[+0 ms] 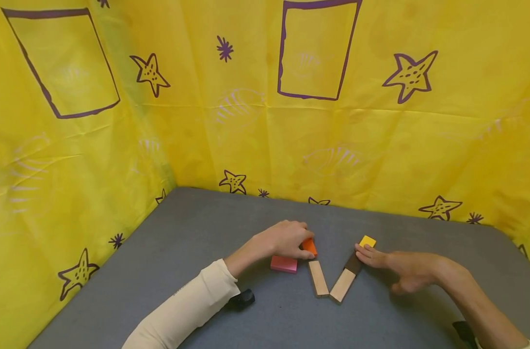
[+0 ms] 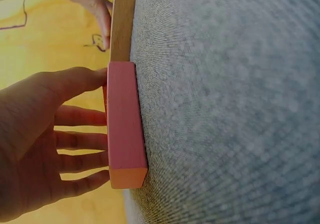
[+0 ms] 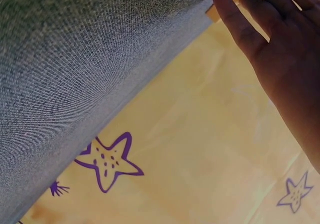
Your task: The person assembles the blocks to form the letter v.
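Note:
My left hand (image 1: 289, 239) pinches an orange block (image 1: 310, 247) between thumb and fingers. Right beside that hand lies a pink block (image 1: 284, 264); in the left wrist view the pink block (image 2: 126, 116) hides most of what the fingers hold. Two natural wood blocks (image 1: 318, 278) (image 1: 343, 286) form the base of a V, their near ends almost meeting. A dark brown block (image 1: 354, 262) and a yellow block (image 1: 367, 241) continue the right arm of the V. My right hand (image 1: 400, 267) rests straight fingertips where these two join, its thumb held apart.
Grey fabric covers the table (image 1: 265, 325). Yellow cloth walls (image 1: 256, 135) with purple starfish drawings stand along its back and left sides. Dark wrist straps (image 1: 243, 299) show near both forearms.

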Tool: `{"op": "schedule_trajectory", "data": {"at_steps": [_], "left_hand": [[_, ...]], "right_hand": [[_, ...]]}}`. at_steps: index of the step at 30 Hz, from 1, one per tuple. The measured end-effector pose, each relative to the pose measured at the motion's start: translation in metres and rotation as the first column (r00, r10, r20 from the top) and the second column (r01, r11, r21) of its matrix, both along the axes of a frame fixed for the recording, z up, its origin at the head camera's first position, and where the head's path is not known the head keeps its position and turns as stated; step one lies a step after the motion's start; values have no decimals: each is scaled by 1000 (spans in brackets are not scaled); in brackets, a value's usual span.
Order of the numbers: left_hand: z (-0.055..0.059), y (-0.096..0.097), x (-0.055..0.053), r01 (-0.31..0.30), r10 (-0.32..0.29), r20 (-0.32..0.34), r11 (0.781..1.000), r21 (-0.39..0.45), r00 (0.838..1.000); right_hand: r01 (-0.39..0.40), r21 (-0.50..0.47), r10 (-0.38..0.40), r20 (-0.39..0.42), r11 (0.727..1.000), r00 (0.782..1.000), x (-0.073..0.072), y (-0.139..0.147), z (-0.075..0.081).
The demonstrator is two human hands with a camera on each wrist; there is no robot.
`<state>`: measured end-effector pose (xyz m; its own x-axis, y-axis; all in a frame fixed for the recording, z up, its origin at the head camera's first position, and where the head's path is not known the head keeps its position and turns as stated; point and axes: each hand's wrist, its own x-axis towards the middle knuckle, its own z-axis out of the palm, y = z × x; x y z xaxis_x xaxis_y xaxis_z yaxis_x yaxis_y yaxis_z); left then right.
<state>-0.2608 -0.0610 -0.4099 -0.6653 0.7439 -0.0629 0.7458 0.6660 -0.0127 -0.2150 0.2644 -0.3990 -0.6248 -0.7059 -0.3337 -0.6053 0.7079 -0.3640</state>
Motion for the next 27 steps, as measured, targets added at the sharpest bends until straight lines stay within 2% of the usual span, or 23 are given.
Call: {"op": "schedule_trajectory", "data": {"at_steps": [11, 21, 27], "left_hand": [[0, 2, 2, -16, 17, 31, 999, -37, 999], [11, -6, 0, 49, -47, 131, 999, -10, 990], [11, -7, 1, 105, -102, 113, 994, -14, 988]], "right_hand": [[8, -4, -8, 1, 1000, 1000, 1, -1, -3], [31, 12, -31, 13, 999, 999, 2, -2, -2], [17, -4, -17, 11, 1000, 1000, 2, -2, -3]]}}
